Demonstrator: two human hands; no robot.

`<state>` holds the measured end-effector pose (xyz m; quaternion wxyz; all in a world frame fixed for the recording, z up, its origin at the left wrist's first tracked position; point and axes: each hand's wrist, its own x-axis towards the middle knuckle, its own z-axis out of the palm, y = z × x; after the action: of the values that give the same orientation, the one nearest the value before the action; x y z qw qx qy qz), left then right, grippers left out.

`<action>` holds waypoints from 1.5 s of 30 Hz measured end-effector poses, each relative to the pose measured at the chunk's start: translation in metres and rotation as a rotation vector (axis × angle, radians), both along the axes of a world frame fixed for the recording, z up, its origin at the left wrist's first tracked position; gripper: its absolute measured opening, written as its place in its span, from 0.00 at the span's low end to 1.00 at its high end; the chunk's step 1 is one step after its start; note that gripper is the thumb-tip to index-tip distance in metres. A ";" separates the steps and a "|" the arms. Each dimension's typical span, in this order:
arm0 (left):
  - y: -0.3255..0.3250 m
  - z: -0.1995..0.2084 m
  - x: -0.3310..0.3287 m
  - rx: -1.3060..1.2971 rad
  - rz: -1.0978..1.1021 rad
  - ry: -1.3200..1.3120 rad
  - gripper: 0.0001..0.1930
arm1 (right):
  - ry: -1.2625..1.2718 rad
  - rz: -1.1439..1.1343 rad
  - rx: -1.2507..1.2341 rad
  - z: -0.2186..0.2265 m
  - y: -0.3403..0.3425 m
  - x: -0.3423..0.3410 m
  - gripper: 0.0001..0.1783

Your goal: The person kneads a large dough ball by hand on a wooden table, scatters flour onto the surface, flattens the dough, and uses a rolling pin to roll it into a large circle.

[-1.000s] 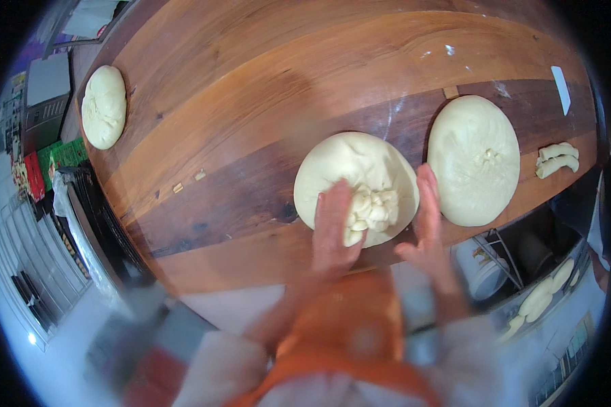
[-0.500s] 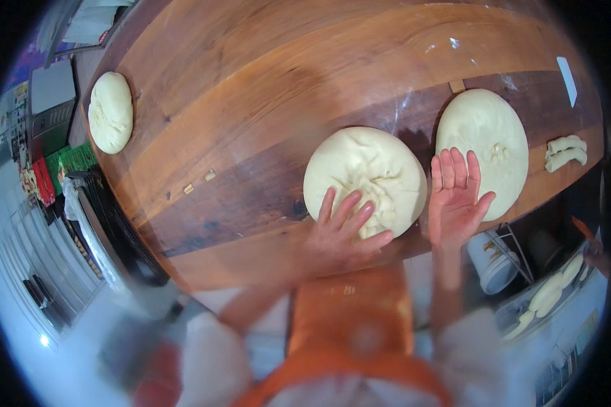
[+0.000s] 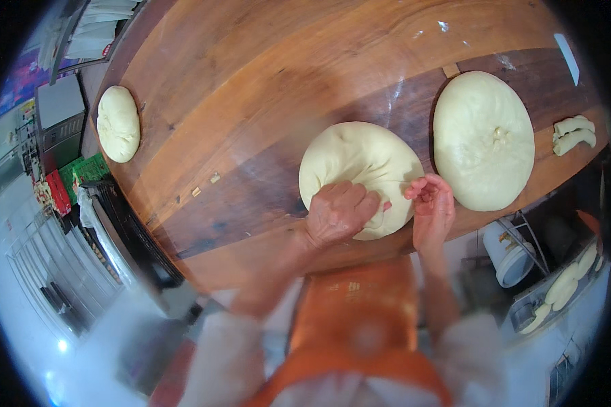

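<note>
A big round ball of pale dough [image 3: 353,150] lies on the wooden table in front of me, with creases running toward its middle. My left hand [image 3: 343,210] is closed and presses into the near part of this dough, its fingers gathered in the folds. At the dough's right edge, my right hand [image 3: 432,210] has its fingers curled in on the rim, where the surface looks drawn up; its fingertips are partly hidden. Just to the right sits a second large, smoother dough ball [image 3: 483,139] with a small puckered knot on top, apart from my hands.
A smaller dough piece [image 3: 119,124] rests at the table's left edge. Two short dough strips [image 3: 574,134] and a white scraper-like strip [image 3: 567,59] lie far right. Below the right edge are a white bucket [image 3: 508,254] and a tray holding dough pieces [image 3: 562,288]. Black trays [image 3: 132,227] stand left.
My left hand has gone from spread fingers to a closed grip on the dough. My right hand, previously open palm up, has moved left and curled at the dough's edge. The view has shifted slightly.
</note>
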<state>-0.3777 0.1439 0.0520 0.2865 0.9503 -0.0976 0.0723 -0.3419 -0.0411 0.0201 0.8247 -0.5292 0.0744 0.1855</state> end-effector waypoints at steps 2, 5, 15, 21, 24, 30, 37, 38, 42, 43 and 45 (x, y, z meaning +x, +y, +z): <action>-0.014 -0.001 -0.005 -0.014 0.228 0.067 0.07 | -0.065 0.036 -0.114 0.005 0.005 -0.008 0.15; -0.029 0.001 -0.002 -0.045 0.452 0.141 0.09 | -0.414 0.078 -0.387 0.025 0.025 -0.016 0.17; -0.018 0.052 -0.047 -1.484 0.731 0.384 0.39 | -1.171 0.902 -1.134 0.033 0.095 0.011 0.31; 0.011 0.042 -0.006 -0.276 0.215 0.118 0.32 | 0.588 0.744 0.499 0.013 0.115 0.040 0.31; 0.003 -0.007 0.017 -0.125 -0.178 -0.005 0.26 | 0.531 0.642 0.944 0.002 0.113 0.021 0.33; -0.015 -0.014 0.021 -0.214 -0.086 -0.033 0.25 | 0.843 0.505 0.789 -0.033 0.070 0.011 0.39; -0.015 -0.029 0.025 -0.239 -0.140 0.092 0.27 | 0.912 0.481 1.356 -0.043 0.077 0.012 0.39; -0.016 -0.032 0.025 -0.233 -0.142 0.101 0.27 | 0.745 0.557 1.457 -0.043 0.083 0.011 0.40; -0.018 -0.046 0.019 -0.213 -0.141 0.119 0.27 | 1.041 0.604 0.389 -0.021 0.085 0.023 0.37; -0.018 -0.047 0.022 -0.206 -0.150 0.101 0.27 | 1.028 0.590 0.379 -0.023 0.084 0.024 0.37; -0.017 -0.047 0.025 -0.189 -0.162 0.083 0.28 | 0.996 0.567 0.361 -0.029 0.085 0.023 0.36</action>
<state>-0.3528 0.1271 0.0053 0.3836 0.9103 -0.1546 0.0185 -0.3185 0.0438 -0.0085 0.6856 -0.2294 0.2753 0.6337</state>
